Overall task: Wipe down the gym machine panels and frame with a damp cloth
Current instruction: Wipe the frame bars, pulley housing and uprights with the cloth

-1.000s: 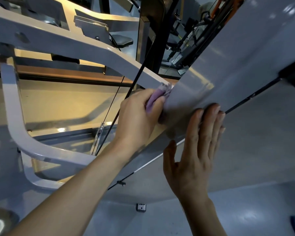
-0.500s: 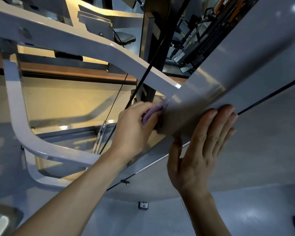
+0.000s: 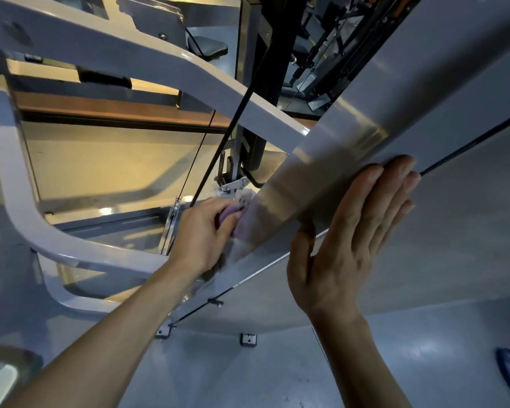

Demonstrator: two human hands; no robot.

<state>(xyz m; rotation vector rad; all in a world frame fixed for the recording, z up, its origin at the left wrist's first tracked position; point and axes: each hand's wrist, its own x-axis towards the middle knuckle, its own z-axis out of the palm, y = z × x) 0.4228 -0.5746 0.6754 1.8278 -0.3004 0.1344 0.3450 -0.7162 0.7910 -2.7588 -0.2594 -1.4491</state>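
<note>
Here the left hand (image 3: 203,234) grips a crumpled purple cloth (image 3: 233,219) against the glossy grey machine panel (image 3: 351,136); the right hand (image 3: 351,231) presses flat, fingers straight, on it.

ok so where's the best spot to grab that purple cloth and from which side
Probably the bunched purple cloth is best taken at its exposed left end, coming from the open left side, as the left hand grips it now. Its right side lies against the glossy grey machine panel, which blocks that approach, and the right hand rests flat on the panel's near face.
</note>
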